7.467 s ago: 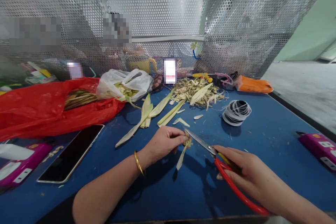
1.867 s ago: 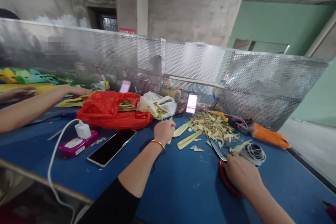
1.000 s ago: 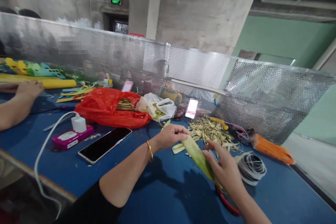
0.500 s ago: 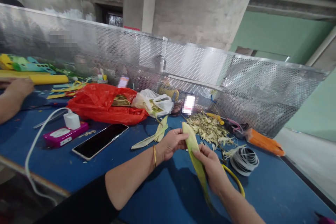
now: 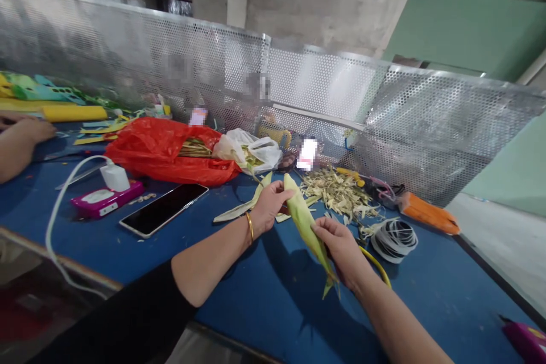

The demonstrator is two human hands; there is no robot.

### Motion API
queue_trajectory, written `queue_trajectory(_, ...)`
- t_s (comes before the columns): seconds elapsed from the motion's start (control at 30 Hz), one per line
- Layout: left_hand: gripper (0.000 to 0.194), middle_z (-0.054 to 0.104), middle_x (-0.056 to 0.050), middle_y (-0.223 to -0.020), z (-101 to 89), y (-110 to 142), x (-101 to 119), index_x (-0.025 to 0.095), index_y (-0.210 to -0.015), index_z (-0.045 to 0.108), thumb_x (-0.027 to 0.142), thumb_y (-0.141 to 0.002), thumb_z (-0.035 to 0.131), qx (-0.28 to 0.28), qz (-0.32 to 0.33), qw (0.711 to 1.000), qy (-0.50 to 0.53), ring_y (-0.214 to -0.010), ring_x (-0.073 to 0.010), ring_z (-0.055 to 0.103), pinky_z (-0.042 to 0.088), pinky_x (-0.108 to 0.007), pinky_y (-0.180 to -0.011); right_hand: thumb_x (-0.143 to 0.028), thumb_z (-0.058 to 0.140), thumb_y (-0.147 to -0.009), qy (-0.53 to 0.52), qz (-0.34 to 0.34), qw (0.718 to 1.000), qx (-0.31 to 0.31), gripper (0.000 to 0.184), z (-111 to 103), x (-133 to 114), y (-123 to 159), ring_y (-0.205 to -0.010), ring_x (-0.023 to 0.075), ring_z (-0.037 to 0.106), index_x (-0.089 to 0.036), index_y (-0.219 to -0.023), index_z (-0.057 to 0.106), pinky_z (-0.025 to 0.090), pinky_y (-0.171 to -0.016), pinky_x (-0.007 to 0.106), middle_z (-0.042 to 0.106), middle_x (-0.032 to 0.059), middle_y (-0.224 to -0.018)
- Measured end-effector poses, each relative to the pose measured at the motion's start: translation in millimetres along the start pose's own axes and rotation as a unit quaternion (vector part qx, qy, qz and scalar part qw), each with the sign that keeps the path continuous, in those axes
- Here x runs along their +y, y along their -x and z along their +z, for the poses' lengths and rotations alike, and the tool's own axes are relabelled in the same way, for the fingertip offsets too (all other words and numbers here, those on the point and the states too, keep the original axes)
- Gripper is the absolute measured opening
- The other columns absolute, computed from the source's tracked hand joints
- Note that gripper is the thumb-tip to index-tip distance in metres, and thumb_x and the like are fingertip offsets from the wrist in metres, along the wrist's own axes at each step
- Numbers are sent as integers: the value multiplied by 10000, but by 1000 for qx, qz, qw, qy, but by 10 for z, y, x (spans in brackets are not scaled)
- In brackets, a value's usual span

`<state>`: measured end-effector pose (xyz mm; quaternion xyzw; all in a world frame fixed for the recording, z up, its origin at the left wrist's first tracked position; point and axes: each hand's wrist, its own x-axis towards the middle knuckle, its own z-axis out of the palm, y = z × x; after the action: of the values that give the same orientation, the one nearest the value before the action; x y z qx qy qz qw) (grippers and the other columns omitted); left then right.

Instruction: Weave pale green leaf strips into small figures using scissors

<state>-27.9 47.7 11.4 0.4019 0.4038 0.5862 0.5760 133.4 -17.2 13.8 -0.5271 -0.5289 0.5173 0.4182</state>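
Observation:
Both my hands hold one long green leaf strip [image 5: 303, 219] above the blue table [image 5: 264, 290]. My left hand [image 5: 268, 205], with a gold bangle on the wrist, pinches the leaf's upper end. My right hand [image 5: 339, 247] grips it lower down, fingers closed round it, and the pointed tail hangs below. The scissors' yellow-lined handle loop [image 5: 377, 264] lies on the table just behind my right hand. More leaf strips [image 5: 243, 207] lie beside my left hand.
A pile of leaf trimmings [image 5: 336, 193], a coil of white band [image 5: 394, 236] and an orange object [image 5: 426, 213] lie by the perforated metal screen [image 5: 384, 125]. Red bag [image 5: 162, 151], white bag [image 5: 251, 151], phone [image 5: 164, 210], pink power bank with charger [image 5: 102, 199]. Another person's hand [image 5: 21, 136] works at far left.
My right hand put the scissors down and both hands picked up a fresh leaf strip, now held a little farther out. The view has dipped slightly.

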Motion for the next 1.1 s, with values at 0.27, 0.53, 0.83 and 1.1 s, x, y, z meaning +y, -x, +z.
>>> queue_trajectory(0.27,83,529,56,-534,0,5,-10,182,-695,550,147,-718,621,44,44,997,-48,-386,-80,449,327,-177,-344,-523,666,-685,51,-31,997,47,358,36,-49,23,-472,77,366,-181,-682,556,298,-443,215,456,-69,-527)
queue_trajectory(0.53,85,542,52,-532,-147,-142,89,167,-733,585,116,-711,648,190,-20,981,22,-399,-70,465,331,-169,-396,-482,784,-614,-54,44,993,-91,389,-22,-55,51,-523,89,550,-170,-662,557,416,-512,201,602,-23,-617)
queue_trajectory(0.83,80,635,-73,-562,-139,-98,162,104,-677,611,98,-720,677,74,-201,972,99,-402,-133,556,459,-225,-387,-569,611,-695,122,-112,974,154,389,-309,-31,-192,-433,100,386,-214,-604,482,310,-445,241,459,-43,-491)
queue_trajectory(1.1,56,665,-32,-611,-174,-131,230,125,-765,600,102,-814,585,95,-109,976,164,-463,-123,612,504,-203,-440,-313,557,-739,433,-70,881,180,140,-714,-187,-148,-692,206,591,-209,-650,525,366,-625,295,634,58,-676)
